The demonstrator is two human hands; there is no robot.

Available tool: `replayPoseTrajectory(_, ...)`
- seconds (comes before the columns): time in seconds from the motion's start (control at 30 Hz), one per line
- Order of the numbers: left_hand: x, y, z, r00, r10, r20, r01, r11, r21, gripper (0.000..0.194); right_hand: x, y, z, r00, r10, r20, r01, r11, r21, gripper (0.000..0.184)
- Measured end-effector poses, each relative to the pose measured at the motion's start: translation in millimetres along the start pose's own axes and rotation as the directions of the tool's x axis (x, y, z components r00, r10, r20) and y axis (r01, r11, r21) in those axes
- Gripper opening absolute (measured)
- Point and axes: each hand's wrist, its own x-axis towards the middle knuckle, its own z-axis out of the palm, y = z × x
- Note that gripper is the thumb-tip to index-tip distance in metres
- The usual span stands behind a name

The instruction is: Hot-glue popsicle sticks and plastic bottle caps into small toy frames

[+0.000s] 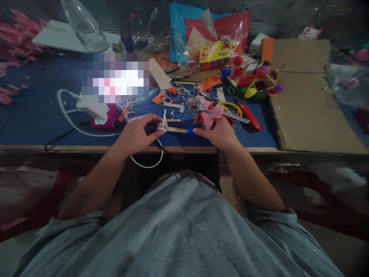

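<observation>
Between my hands lies a craft-stick assembly (177, 130), its thin wooden sticks running crosswise with one short stick rising at the left. My left hand (137, 132) pinches the white bottle cap (161, 126) at the left end between thumb and fingers. At the other end, the thumb of my right hand (221, 134) presses against a blue bottle cap (190, 131), and its fingers curl behind. Right beside those fingers is a pink object (211, 113) with a small red light; whether my fingers touch it I cannot tell. Loose sticks (173, 104) lie just beyond.
Several caps and stick pieces (249, 79) are heaped at the back right, near red-handled pliers (250, 117). Cardboard (302, 96) covers the right side. A white charger (93, 107) with cables lies left, below a plastic bottle (88, 29). The table edge (72, 148) is close to me.
</observation>
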Motion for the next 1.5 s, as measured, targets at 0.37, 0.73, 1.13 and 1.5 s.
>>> replayPoseTrajectory(0.37, -2.5, 8.6, 2.9, 1.0, -0.01, 0.003, 0.01, 1.0, 0.017, 0.047, -1.3, 9.8, 1.4, 0.996, -0.081, 0.047, 0.089, 0.973, -0.214, 0.053)
replayPoseTrajectory(0.73, -4.2, 8.9, 0.8, 1.0, 0.003, 0.018, -0.004, 0.999, 0.049, 0.051, -2.0, 10.6, 0.9, 0.996, -0.08, 0.029, 0.084, 0.974, -0.21, 0.054)
replayPoseTrajectory(1.13, -6.2, 6.8, 1.2, 0.995, 0.096, -0.003, -0.095, 0.989, 0.109, 0.047, -3.3, 11.2, 0.6, 0.995, -0.088, -0.054, 0.086, 0.995, -0.045, 0.051)
replayPoseTrajectory(1.5, -51.2, 60.0, 42.3, 0.789, 0.465, -0.402, -0.457, 0.881, 0.123, 0.005, 15.1, 16.0, -7.4, 0.983, -0.02, -0.185, 0.052, 0.984, 0.168, 0.055)
